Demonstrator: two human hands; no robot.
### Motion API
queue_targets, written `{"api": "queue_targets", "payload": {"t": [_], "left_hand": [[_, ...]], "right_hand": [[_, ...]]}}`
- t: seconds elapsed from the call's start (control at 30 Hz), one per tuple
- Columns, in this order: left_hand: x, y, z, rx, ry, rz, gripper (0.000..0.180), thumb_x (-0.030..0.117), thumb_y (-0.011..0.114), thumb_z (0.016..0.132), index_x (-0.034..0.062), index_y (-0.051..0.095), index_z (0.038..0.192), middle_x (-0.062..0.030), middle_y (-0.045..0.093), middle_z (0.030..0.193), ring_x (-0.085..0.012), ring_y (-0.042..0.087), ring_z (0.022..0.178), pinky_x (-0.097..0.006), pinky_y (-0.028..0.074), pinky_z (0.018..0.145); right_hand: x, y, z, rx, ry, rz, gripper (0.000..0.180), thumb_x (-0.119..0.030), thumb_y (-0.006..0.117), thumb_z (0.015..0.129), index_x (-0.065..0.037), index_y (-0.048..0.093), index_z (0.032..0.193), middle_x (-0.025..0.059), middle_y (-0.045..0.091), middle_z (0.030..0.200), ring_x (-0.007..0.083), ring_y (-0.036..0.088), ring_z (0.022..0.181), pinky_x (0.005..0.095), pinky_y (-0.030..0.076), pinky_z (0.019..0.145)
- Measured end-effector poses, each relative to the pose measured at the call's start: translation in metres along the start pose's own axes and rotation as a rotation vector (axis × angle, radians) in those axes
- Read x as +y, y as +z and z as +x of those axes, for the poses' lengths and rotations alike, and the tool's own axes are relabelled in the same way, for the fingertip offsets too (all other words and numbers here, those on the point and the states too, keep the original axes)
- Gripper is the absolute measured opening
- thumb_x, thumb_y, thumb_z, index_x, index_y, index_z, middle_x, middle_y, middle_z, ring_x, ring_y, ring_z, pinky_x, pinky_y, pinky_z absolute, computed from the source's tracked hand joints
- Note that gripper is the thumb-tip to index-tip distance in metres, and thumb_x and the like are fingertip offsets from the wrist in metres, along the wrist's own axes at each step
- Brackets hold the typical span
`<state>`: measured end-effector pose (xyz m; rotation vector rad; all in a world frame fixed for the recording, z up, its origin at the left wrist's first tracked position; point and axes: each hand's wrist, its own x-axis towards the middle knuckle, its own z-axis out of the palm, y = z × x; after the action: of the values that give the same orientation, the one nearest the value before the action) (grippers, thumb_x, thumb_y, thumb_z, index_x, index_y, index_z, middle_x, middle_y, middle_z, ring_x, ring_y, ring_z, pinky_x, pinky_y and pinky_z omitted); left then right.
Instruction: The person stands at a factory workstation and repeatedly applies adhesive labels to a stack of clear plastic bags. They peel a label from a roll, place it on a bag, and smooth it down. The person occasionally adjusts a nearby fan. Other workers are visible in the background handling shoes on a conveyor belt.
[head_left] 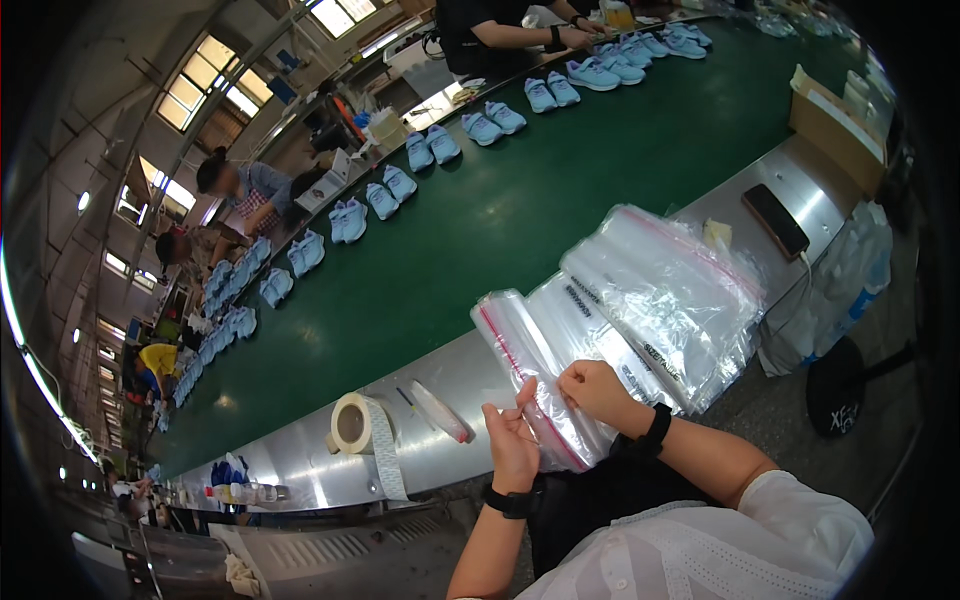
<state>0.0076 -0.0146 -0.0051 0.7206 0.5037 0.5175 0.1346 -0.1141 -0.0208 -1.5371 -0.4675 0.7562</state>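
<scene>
We look across a long workshop. A wide green belt (500,230) runs from eight o'clock to one o'clock, edged on our near side by a shiny metal tabletop (310,450). At ten o'clock we see a bright paned window (208,80), with another window (340,14) at eleven. A curved white strip of light (30,370) glows near nine o'clock, below a dim grey ceiling (60,120). At seven o'clock we find a slotted grey panel (320,550); at four, dark grey floor (765,430).
</scene>
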Motion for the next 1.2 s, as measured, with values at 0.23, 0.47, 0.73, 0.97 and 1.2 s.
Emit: {"api": "queue_targets", "payload": {"t": [0.23, 0.47, 0.73, 0.97, 1.2], "left_hand": [[0.035, -0.011, -0.023, 0.330, 0.259, 0.550, 0.054, 0.041, 0.029, 0.097, -0.0055, 0.049, 0.116, -0.0152, 0.054, 0.117, -0.0204, 0.047, 0.113, -0.038, 0.038, 0.097], [0.014, 0.030, 0.032, -0.458, -0.230, -0.351, 0.050, 0.037, 0.035, 0.096, -0.0061, 0.047, 0.118, -0.0220, 0.053, 0.116, -0.0345, 0.046, 0.117, -0.047, 0.037, 0.100], [-0.003, 0.031, 0.045, -0.328, -0.314, 0.118, 0.032, 0.016, 0.041, 0.093, -0.0063, 0.047, 0.114, -0.0152, 0.055, 0.114, -0.0220, 0.056, 0.107, -0.033, 0.051, 0.084], [-0.005, 0.056, 0.051, -0.346, -0.521, 0.232, 0.026, 0.014, 0.043, 0.090, 0.0013, 0.054, 0.110, -0.0049, 0.055, 0.097, -0.0149, 0.056, 0.087, -0.035, 0.051, 0.076], [0.045, 0.016, 0.000, -0.447, -0.661, 0.060, 0.057, 0.044, 0.031, 0.096, 0.0033, 0.027, 0.137, -0.0181, 0.039, 0.133, -0.0434, 0.048, 0.113, -0.043, 0.055, 0.075]], "right_hand": [[-0.018, -0.013, -0.008, 0.062, -0.033, -0.007, 0.018, -0.016, 0.056, 0.083, 0.001, 0.061, 0.081, 0.0051, 0.060, 0.066, 0.0100, 0.056, 0.060, 0.0241, 0.044, 0.056], [-0.012, 0.000, -0.015, 0.015, -0.116, -0.019, 0.017, -0.014, 0.054, 0.086, 0.002, 0.059, 0.084, 0.0057, 0.059, 0.066, 0.0097, 0.054, 0.056, 0.0243, 0.043, 0.054], [-0.054, -0.038, -0.030, 0.111, -0.304, -0.043, 0.012, -0.011, 0.053, 0.087, -0.001, 0.059, 0.083, 0.0042, 0.057, 0.081, 0.0091, 0.051, 0.068, 0.0222, 0.041, 0.060], [-0.061, -0.038, -0.036, -0.177, -0.409, -0.191, 0.033, -0.012, 0.057, 0.085, -0.004, 0.052, 0.117, 0.0109, 0.049, 0.117, 0.0189, 0.050, 0.105, 0.0292, 0.044, 0.083], [-0.048, -0.024, -0.068, -0.312, -0.756, -0.772, 0.063, -0.015, 0.073, 0.067, -0.001, 0.045, 0.122, 0.0172, 0.047, 0.121, 0.0332, 0.047, 0.111, 0.0362, 0.046, 0.085]]}}
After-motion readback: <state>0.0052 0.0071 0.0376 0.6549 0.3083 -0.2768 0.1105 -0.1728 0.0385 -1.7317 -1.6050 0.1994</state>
